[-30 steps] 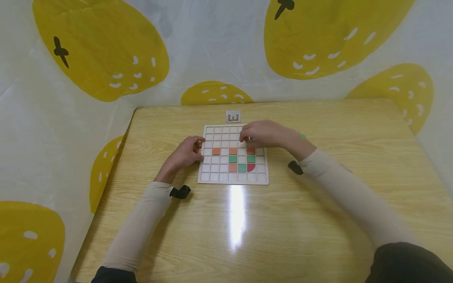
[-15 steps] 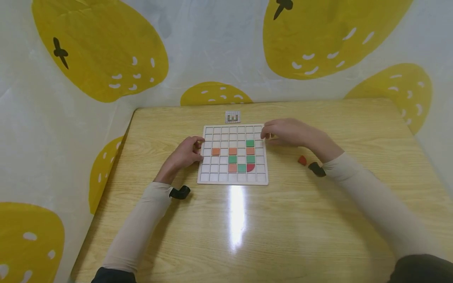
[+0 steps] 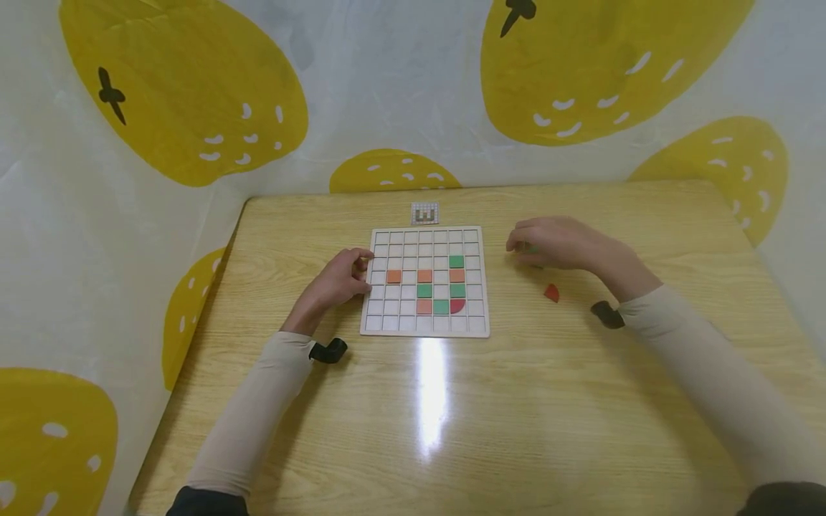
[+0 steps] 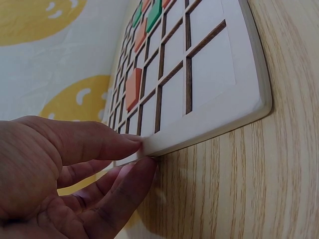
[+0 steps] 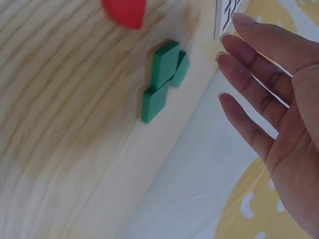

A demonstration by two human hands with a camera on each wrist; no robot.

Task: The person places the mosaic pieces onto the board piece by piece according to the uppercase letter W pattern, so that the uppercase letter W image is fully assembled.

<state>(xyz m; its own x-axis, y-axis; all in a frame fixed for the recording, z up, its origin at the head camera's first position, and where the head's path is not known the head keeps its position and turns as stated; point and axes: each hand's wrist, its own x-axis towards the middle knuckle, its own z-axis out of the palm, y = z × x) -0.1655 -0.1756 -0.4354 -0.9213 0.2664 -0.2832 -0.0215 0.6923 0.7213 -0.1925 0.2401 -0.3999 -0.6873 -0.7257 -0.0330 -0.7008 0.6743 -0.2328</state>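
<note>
A white grid board (image 3: 409, 326) lies on the table, with several orange and green square tiles and one red quarter-circle tile (image 3: 457, 306) in its cells. At its left edge, my left hand (image 3: 338, 278) holds the board's rim with thumb and fingertips; the left wrist view shows thumb and finger (image 4: 137, 184) meeting at that edge. My right hand (image 3: 558, 242) is to the right of the board, above loose green tiles (image 5: 166, 64). Its fingers are spread apart and hold nothing. From the head view the hand mostly hides those tiles. Nearby lies a red quarter-circle piece (image 3: 551, 292).
Behind the board is a small pattern card (image 3: 425, 213) with a dark figure on a grid. The wooden table (image 3: 548, 416) ends at a white curtain (image 3: 400, 79) printed with yellow fruit. Dark camera mounts (image 3: 329, 350) protrude at the wrists.
My right hand has moved from over the board rightward to the loose tiles. A green tile is now uncovered in the board's right part. My left hand stays at the edge.
</note>
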